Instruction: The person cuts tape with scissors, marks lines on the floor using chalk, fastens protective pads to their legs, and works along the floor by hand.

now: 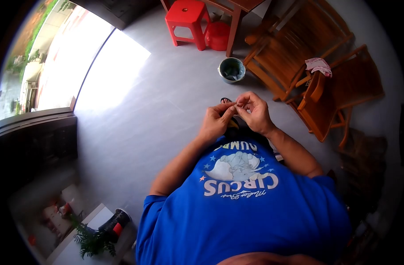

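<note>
In front of my blue T-shirt (237, 212), both hands meet fingertip to fingertip above the floor. My left hand (216, 120) is closed in a pinch, thumb against forefinger. My right hand (256, 114) pinches too, its fingertips touching those of the left. Whatever lies between the fingertips is too small to make out. Part of a dark sandal with toes (226, 100) shows just beyond the hands.
A bucket (232, 70) with dark contents stands on the grey floor (166, 106). Behind it are a red stool (185, 17) and a red basin (218, 36). Wooden chairs (299, 39) stand at right, one bearing a pink cloth (318, 66). A plant (93, 240) is at lower left.
</note>
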Motion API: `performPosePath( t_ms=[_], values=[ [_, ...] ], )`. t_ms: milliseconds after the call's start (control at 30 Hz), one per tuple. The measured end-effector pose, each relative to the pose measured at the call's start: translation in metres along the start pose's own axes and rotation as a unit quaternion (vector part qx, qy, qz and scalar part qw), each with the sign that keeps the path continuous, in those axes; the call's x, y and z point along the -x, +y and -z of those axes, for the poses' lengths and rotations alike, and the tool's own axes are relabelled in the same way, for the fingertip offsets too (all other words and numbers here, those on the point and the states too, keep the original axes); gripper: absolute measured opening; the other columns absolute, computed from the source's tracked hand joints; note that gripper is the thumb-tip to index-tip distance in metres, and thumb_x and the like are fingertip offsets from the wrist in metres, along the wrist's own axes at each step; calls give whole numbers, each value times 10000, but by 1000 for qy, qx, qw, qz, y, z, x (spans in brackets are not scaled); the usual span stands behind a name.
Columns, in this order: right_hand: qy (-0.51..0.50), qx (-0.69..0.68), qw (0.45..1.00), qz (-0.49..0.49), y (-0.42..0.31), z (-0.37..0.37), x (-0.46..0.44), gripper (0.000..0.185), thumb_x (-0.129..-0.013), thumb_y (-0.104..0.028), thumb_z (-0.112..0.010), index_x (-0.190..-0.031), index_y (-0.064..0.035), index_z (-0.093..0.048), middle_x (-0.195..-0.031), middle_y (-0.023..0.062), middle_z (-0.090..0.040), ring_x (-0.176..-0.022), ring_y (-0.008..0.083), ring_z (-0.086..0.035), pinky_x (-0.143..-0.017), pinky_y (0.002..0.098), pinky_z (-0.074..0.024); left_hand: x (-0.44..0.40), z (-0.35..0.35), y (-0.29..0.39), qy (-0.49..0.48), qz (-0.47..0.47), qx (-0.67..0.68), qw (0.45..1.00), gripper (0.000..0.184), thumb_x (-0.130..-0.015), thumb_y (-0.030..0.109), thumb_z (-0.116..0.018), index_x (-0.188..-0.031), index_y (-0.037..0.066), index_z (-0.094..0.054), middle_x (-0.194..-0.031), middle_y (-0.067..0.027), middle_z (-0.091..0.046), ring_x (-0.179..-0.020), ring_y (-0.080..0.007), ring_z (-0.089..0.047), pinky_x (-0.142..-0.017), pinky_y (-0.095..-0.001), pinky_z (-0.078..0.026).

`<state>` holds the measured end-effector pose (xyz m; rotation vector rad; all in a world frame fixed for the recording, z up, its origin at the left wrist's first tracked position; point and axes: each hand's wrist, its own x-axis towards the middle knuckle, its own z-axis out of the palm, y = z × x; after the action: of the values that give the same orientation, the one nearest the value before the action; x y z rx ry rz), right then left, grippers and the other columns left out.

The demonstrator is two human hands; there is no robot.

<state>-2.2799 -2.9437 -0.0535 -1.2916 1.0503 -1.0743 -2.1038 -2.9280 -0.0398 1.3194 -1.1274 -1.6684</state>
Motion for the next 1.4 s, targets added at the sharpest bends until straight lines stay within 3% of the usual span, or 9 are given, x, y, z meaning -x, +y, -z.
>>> performPosePath(
  t_ms=[167,267,300,467,700,900,1033,1267,1400],
  values=[
    [-89,82,992,-27,-12,45,-80,113,-909,24,-667,-1017,56,-676,-915,80,-651,-832,112,-657,-703,242,-544,-71,-11,11,23,40,31,998,352,-1036,232,-587,-1200,-67,-670,-968,-71,-727,-853,-92,-630,-729,-236,-516],
    [-119,134,982,52,-7,72,-121,95,-906,20,-665,-988,56,-699,-918,87,-661,-816,123,-663,-714,254,-543,-94,-21,22,105,32,81,991,378,-1027,204,-591,-1266,-88,-600,-981,-100,-734,-847,-116,-653,-733,-256,-540],
    [-130,117,984,8,-5,80,-132,76,-883,54,-666,-943,52,-713,-920,95,-665,-796,142,-668,-721,264,-541,-95,-21,23,117,49,84,988,376,-1022,203,-597,-1265,-84,-601,-976,-100,-734,-840,-118,-652,-730,-258,-541],
    [-91,110,989,-36,26,108,-184,64,-842,86,-678,-880,48,-713,-926,111,-657,-761,158,-663,-692,264,-547,-96,0,27,203,111,71,970,345,-991,219,-640,-1191,-62,-639,-938,-98,-731,-802,-118,-649,-692,-254,-534],
    [-14,253,961,107,113,140,-248,43,-791,56,-694,-819,26,-705,-927,124,-648,-783,253,-677,-707,340,-563,-86,28,10,303,167,112,932,276,-967,210,-664,-1067,-47,-666,-893,-85,-718,-717,-127,-641,-634,-254,-517],
    [-13,247,968,-25,156,156,-284,187,-801,-4,-690,-981,-10,-742,-818,114,-709,-715,226,-695,-704,338,-557,-82,41,-27,337,163,94,923,250,-958,195,-672,-1056,-34,-653,-886,-90,-709,-652,-144,-650,-542,-266,-528],
    [-4,270,962,-46,185,160,-302,251,-790,-35,-739,-1041,-26,-741,-810,120,-729,-729,214,-708,-701,328,-557,-77,44,-42,356,159,108,914,236,-960,191,-670,-1047,-28,-654,-878,-93,-707,-650,-143,-643,-563,-268,-529],
    [-33,319,943,-86,206,159,-321,147,-768,-129,-793,-800,5,-744,-734,157,-727,-703,244,-723,-693,346,-556,-66,52,-49,392,185,125,892,251,-976,214,-664,-1046,-27,-660,-895,-89,-713,-712,-130,-635,-627,-258,-514],
    [-51,303,946,-99,206,158,-329,149,-764,-120,-798,-772,12,-729,-703,154,-717,-667,244,-718,-666,344,-554,-65,56,-57,402,192,129,886,245,-968,210,-672,-1041,-24,-659,-888,-90,-711,-706,-134,-638,-618,-261,-519]
  ],
)
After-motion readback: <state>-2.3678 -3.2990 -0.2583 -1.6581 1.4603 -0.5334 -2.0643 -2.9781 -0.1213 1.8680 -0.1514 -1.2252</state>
